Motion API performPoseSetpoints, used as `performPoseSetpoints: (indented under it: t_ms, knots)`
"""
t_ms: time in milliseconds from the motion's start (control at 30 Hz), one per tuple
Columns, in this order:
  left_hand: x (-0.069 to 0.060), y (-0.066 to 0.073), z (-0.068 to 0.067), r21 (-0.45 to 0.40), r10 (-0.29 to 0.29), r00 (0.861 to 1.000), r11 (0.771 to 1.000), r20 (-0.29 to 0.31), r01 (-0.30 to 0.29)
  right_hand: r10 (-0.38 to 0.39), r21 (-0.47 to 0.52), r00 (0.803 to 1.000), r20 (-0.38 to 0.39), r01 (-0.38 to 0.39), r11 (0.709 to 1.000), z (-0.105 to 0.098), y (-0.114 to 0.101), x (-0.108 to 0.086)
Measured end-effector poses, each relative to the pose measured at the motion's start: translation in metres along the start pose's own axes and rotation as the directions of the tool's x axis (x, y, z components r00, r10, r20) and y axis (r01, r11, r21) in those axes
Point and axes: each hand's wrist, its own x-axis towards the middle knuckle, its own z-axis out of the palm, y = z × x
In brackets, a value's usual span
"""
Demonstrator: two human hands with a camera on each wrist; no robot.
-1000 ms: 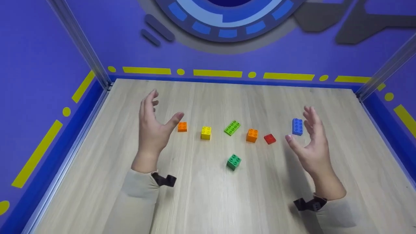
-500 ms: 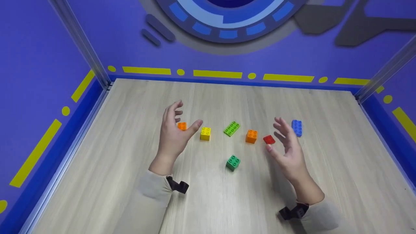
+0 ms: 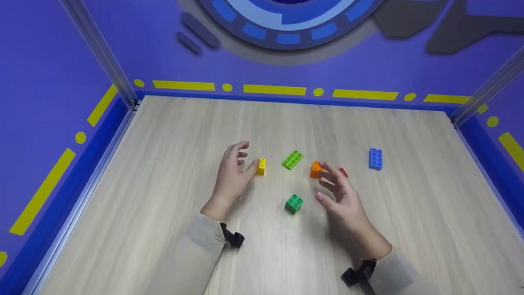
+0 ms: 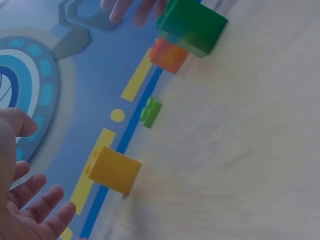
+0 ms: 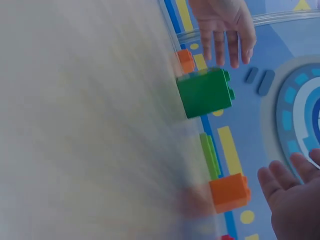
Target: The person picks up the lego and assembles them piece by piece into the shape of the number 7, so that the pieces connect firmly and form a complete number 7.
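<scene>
My left hand (image 3: 232, 176) hovers left of the yellow brick (image 3: 261, 167), fingers loosely bent and nothing in them. Its thumb covers part of that brick in the head view, though the left wrist view shows a gap between hand and yellow brick (image 4: 115, 170). My right hand (image 3: 343, 201), also holding nothing, is over the table near an orange brick (image 3: 315, 169). Its fingers partly hide the flat red brick (image 3: 344, 172). Between the hands stands a dark green brick (image 3: 294, 203). Another orange brick (image 5: 185, 61) appears in the right wrist view; my left hand hides it in the head view.
Behind the green brick lies a flat light green brick (image 3: 292, 160). A blue brick (image 3: 375, 159) sits farther right. The wooden table (image 3: 163, 155) is bounded by a blue back wall (image 3: 286, 73) and side walls with metal posts (image 3: 106, 53).
Both hands have moved inward and lower, the left toward the yellow brick, the right leftward from the blue brick toward the orange one. The bricks have stayed put.
</scene>
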Motion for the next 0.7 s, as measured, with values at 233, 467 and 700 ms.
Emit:
performPoseSetpoints:
  t_ms: [233, 467, 700]
  knots:
    - [0.001, -0.012, 0.010, 0.022, -0.079, 0.994, 0.997, 0.075, 0.077, 0.082, -0.112, 0.984, 0.158, -0.065, 0.992, 0.008, 0.012, -0.004]
    - [0.001, -0.018, 0.014, -0.008, -0.131, 0.985, 0.991, 0.108, 0.132, 0.153, -0.312, 0.956, 0.250, -0.070, 0.948, 0.007, 0.018, -0.007]
    - [-0.002, -0.021, 0.016, -0.010, -0.146, 0.981, 0.989, 0.128, 0.149, 0.170, -0.355, 0.937, 0.304, -0.054, 0.933, 0.008, 0.019, -0.007]
